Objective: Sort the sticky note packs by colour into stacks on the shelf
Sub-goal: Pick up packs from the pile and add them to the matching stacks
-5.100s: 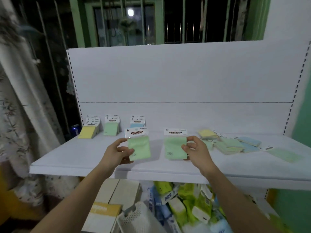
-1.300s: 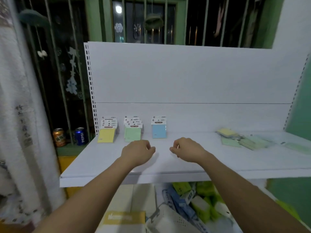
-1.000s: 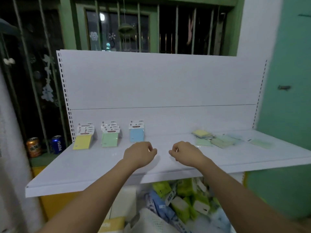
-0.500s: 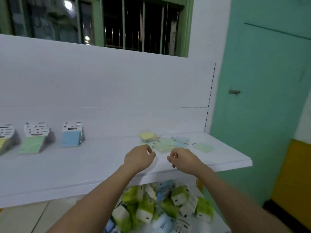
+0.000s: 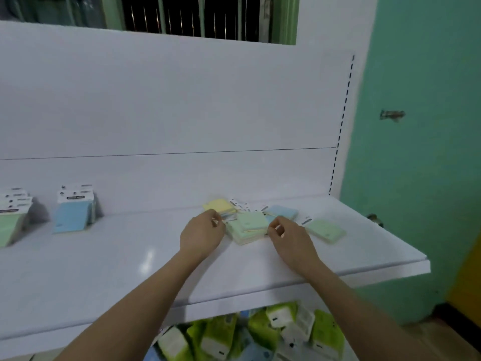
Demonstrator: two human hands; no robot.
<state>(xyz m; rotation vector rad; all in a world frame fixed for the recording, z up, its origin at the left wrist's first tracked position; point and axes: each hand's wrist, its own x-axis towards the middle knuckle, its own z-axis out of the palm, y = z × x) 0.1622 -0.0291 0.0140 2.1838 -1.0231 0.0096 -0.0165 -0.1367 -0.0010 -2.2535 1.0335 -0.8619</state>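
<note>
1. Hands first: the left hand (image 5: 201, 234) and right hand (image 5: 289, 237) hover over the white shelf (image 5: 130, 269), one at each side of the unsorted pile (image 5: 248, 226) of sticky note packs.
2. Both hands are loosely curled, thumb near forefinger. The left fingertips (image 5: 214, 220) sit at the pile's left edge, by a pack's white header. The right fingertips (image 5: 273, 227) sit at its right edge. Blur hides whether either hand has actually pinched a pack, so I cannot tell.
3. The pile lies directly between the hands and slightly beyond them, toward the back panel (image 5: 169, 100). Green packs are on top, with a yellow pack (image 5: 217, 205) behind on the left and a blue pack (image 5: 282, 212) behind on the right.
4. One green pack (image 5: 325, 230) lies alone, flat, just right of the right hand, so that hand is plainly the nearer one.
5. Each pack's long axis runs from coloured pad to header. In the pile these point different ways, and the top green one sits skewed.
6. The sorted stacks stand far to the left against the back panel: a blue stack (image 5: 74, 213) and a green stack (image 5: 11, 225) at the frame's edge. Any pack lifted must travel left, which favours the left hand for delivery.
7. Sorting looks partly done, with several loose packs remaining.
</note>
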